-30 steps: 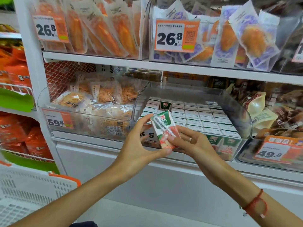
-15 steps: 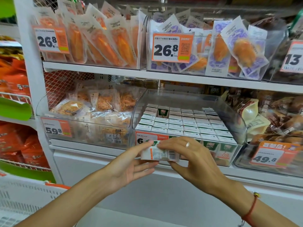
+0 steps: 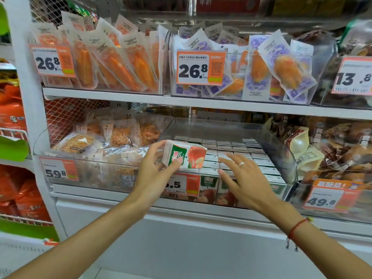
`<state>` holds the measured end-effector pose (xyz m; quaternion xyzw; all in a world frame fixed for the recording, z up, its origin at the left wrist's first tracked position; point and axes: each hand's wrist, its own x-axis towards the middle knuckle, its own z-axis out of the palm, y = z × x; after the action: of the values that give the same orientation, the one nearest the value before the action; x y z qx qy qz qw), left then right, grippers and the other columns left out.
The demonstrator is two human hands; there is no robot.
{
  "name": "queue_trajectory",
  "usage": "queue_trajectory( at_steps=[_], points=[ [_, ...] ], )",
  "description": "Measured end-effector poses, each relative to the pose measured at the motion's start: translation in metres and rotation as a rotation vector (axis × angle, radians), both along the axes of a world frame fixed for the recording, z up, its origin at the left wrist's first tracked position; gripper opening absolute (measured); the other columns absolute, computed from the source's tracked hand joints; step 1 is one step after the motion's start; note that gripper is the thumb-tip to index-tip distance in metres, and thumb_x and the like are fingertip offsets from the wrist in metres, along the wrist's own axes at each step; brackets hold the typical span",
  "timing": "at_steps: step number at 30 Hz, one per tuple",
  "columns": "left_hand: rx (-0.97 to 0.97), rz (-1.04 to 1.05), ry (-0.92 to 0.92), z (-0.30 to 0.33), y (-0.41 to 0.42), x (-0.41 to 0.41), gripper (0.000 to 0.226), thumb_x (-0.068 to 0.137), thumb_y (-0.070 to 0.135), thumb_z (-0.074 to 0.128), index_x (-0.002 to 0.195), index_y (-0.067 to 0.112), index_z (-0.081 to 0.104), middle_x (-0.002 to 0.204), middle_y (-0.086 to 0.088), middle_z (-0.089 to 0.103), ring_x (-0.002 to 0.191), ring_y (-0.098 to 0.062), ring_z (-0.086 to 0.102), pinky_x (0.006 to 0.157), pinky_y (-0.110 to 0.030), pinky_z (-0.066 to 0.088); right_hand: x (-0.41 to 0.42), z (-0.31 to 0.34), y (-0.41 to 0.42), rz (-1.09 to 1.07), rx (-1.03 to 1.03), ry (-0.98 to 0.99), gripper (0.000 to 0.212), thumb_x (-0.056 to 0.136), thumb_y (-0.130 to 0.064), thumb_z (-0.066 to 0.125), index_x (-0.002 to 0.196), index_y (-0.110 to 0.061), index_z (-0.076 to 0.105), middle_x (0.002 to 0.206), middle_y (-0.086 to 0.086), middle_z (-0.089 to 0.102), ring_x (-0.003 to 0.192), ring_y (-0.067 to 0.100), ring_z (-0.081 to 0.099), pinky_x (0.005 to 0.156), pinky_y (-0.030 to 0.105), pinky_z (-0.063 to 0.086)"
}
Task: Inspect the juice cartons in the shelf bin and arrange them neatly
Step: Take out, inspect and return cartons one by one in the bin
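Observation:
A clear plastic shelf bin [image 3: 281,156] on the lower shelf holds several rows of small juice cartons [image 3: 237,152], standing upright with their white tops showing. My left hand [image 3: 155,174] grips one green, white and red juice carton [image 3: 187,156], lying on its side above the bin's front left corner. My right hand [image 3: 241,178] hovers just right of it over the front rows, fingers spread, a ring on one finger, holding nothing. An orange price tag [image 3: 183,185] hangs on the bin's front.
A bin of noodle-like snack bags [image 3: 112,137] stands to the left, and brown packaged goods [image 3: 332,150] to the right. The upper shelf [image 3: 181,100] carries hanging orange pouches. A white basket [image 3: 24,256] sits at the lower left.
The carton went up from in front of the price tag to above the bin's front left corner. My right hand let go of it and now hovers open.

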<state>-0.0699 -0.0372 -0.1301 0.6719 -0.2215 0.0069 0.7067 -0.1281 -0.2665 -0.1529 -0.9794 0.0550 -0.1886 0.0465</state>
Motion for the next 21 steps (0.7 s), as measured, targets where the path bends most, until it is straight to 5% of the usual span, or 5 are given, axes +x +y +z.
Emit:
queue_trajectory(
  at_steps=[4,8,12,16,21],
  points=[
    [0.278,0.072,-0.46,0.008,-0.023,0.034,0.045,0.092,0.012,0.065,0.129,0.031,0.048,0.12,0.012,0.058,0.11,-0.011,0.06,0.084,-0.031,0.055,0.003,-0.002,-0.013,-0.009,-0.077,0.055,0.074,0.087,-0.073,0.009,0.14,-0.038,0.047,0.146,-0.006,0.048,0.132,0.017,0.045,0.108,0.035,0.034],
    [0.691,0.214,-0.853,0.014,-0.047,0.073,0.049,0.095,0.024,0.061,0.139,0.031,0.04,0.129,0.007,0.053,0.104,-0.02,0.06,0.076,-0.039,0.052,0.004,-0.006,-0.016,-0.012,-0.134,0.063,0.077,0.086,-0.078,0.008,0.143,-0.039,0.041,0.147,-0.01,0.046,0.133,0.011,0.043,0.108,0.029,0.031],
    [0.959,0.187,-0.952,0.022,-0.064,0.102,0.052,0.098,0.026,0.056,0.145,0.029,0.035,0.137,0.004,0.05,0.102,-0.025,0.061,0.065,-0.032,0.043,0.007,-0.008,-0.018,-0.009,-0.125,0.055,0.08,0.083,-0.079,0.003,0.145,-0.04,0.037,0.151,-0.011,0.04,0.137,0.009,0.037,0.111,0.026,0.027],
    [1.1,0.134,-0.919,0.032,-0.064,0.117,0.054,0.099,0.025,0.056,0.148,0.026,0.033,0.14,-0.004,0.047,0.123,-0.028,0.05,0.088,-0.042,0.049,0.006,-0.01,-0.019,0.002,-0.111,0.031,0.083,0.081,-0.08,0.0,0.146,-0.042,0.036,0.151,-0.013,0.04,0.138,0.009,0.035,0.112,0.027,0.026],
    [1.318,-0.015,-0.897,0.055,-0.065,0.133,0.055,0.098,0.03,0.057,0.149,0.028,0.036,0.119,-0.004,0.052,0.117,-0.032,0.051,0.078,-0.035,0.037,0.006,-0.01,-0.018,0.001,-0.117,-0.002,0.081,0.083,-0.079,0.003,0.143,-0.041,0.041,0.147,-0.014,0.046,0.134,0.009,0.041,0.109,0.025,0.03]
  ],
)
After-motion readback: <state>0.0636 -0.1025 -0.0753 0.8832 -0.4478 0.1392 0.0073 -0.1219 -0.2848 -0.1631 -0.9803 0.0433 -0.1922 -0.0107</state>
